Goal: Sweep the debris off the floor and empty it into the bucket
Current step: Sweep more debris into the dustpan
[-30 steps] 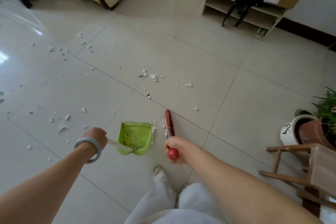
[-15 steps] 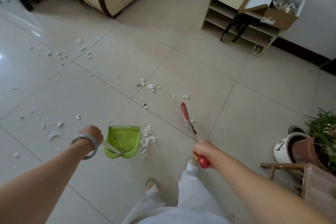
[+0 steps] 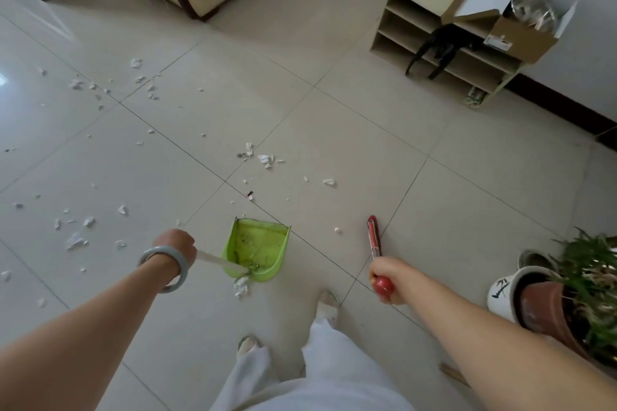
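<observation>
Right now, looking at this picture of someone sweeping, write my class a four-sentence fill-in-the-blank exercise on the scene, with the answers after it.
1. The left hand grips the handle of a ___ dustpan.
2. The right hand grips a brush coloured ___.
3. A bangle sits on the ___ wrist.
4. The potted plant stands on the person's ___ side.

Missing words: green; red; left; right.

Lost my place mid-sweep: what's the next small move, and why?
Probably sweep the broom leftward, nudging the lone scrap toward the dustpan mouth. It lies between broom head and pan; the right hand and left hand already grip the handles.
</observation>
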